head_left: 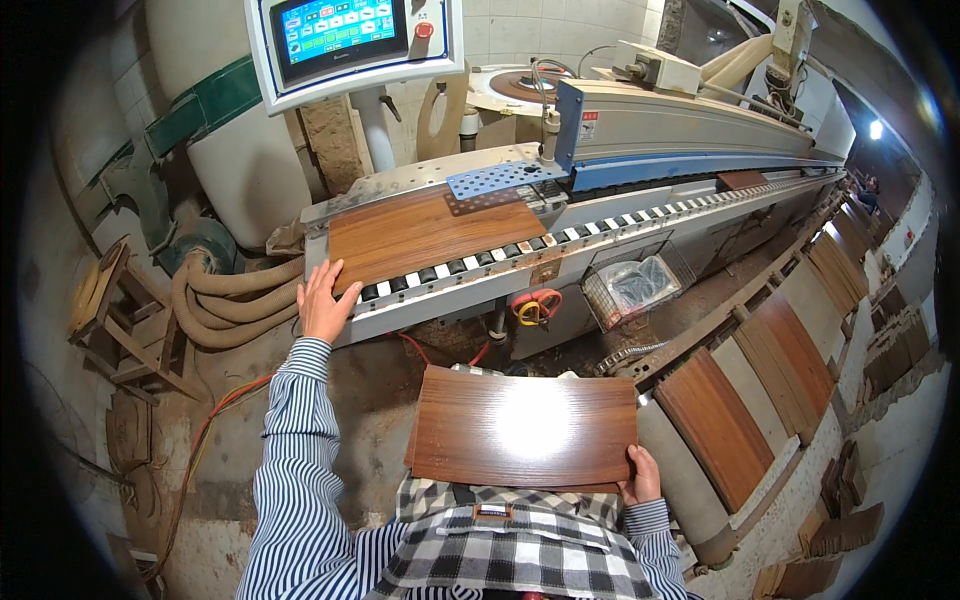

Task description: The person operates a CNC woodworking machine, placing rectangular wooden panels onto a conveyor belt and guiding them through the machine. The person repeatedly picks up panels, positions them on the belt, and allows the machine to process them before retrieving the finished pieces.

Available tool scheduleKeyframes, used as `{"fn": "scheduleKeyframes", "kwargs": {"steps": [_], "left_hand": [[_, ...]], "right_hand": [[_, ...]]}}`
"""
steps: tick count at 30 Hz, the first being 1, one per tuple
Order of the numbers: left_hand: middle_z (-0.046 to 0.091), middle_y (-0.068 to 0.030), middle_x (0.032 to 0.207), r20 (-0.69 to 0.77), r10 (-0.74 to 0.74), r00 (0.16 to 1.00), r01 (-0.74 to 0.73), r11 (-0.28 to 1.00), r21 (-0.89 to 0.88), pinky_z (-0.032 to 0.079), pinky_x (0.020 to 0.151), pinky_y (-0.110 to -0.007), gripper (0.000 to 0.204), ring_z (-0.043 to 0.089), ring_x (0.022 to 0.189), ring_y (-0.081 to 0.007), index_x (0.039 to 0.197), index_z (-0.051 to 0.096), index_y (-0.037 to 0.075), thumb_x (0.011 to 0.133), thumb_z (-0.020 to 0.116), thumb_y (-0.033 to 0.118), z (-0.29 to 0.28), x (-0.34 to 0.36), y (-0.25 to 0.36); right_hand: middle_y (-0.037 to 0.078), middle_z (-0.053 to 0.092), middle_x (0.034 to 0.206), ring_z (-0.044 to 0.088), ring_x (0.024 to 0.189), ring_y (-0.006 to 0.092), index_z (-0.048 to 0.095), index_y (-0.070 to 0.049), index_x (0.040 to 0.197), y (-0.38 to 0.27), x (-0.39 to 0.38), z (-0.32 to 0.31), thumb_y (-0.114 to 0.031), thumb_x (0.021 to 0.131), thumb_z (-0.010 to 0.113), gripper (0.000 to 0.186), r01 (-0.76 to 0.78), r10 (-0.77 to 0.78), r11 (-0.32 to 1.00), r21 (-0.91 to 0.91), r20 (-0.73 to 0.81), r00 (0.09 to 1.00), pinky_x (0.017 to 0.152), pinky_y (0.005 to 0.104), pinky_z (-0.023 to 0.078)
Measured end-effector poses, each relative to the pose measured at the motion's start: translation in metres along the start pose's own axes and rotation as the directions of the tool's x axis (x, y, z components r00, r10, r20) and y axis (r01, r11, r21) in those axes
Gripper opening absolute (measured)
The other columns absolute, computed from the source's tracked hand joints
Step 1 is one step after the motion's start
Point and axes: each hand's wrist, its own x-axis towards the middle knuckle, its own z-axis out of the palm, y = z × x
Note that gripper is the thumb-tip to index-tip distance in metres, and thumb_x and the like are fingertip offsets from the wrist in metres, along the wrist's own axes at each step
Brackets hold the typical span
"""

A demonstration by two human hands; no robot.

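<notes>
A brown wood-grain board (430,232) lies flat on the infeed end of a long edge-banding machine (680,130), its front edge along a row of black and white rollers (490,257). My left hand (327,302) rests at the board's near left corner, fingers stretched out and spread. Against my checked apron, my right hand (641,474) grips the right edge of a stack of similar dark boards (470,425); the thumb shows on top while the other fingers are mostly hidden beneath. Bright glare covers the middle of the top board.
A control panel with a lit screen (340,35) stands at the upper left. Scissors with red handles (537,306) hang on the machine's front beside a wire basket (640,285). Stacked boards (715,425) line a roller conveyor at right. Ribbed hoses (235,305) lie left.
</notes>
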Motion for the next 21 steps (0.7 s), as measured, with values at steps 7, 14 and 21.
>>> {"fn": "scheduleKeyframes", "kwargs": {"steps": [7, 14, 21], "left_hand": [[0.038, -0.0138, 0.145, 0.042, -0.012, 0.999, 0.013, 1.0, -0.018, 0.01, 0.113, -0.051, 0.063, 0.029, 0.137, -0.0286, 0.135, 0.048, 0.012, 0.084, 0.06, 0.047, -0.004, 0.002, 0.004], [0.038, -0.0144, 0.145, 0.084, -0.014, 0.996, 0.016, 1.0, -0.02, 0.007, 0.113, -0.052, 0.067, 0.027, 0.138, -0.032, 0.138, 0.044, 0.012, 0.084, 0.06, 0.048, -0.008, 0.005, 0.009], [0.04, -0.016, 0.143, 0.115, 0.021, 0.993, -0.027, 0.998, 0.051, 0.005, 0.112, -0.056, 0.07, 0.025, 0.138, -0.0357, 0.141, 0.038, 0.014, 0.084, 0.059, 0.049, 0.001, 0.012, 0.037]], "right_hand": [[0.007, 0.064, 0.095, 0.064, 0.081, 0.0165, 0.057, -0.002, 0.104, -0.001, -0.002, 0.001, -0.019, 0.093, 0.053, 0.021, 0.003, -0.004, 0.999, -0.032, -0.02, 1.0, 0.068, 0.0295, 0.056], [0.006, 0.064, 0.094, 0.064, 0.078, 0.0149, 0.057, -0.001, 0.107, -0.001, -0.002, 0.001, -0.019, 0.093, 0.052, 0.023, 0.004, -0.004, 0.999, -0.032, -0.001, 1.0, 0.061, 0.0265, 0.055], [0.004, 0.064, 0.092, 0.063, 0.07, 0.012, 0.057, -0.002, 0.107, -0.002, -0.003, 0.003, -0.02, 0.092, 0.053, 0.023, 0.006, -0.006, 1.0, -0.014, 0.016, 1.0, 0.053, 0.0227, 0.053]]}}
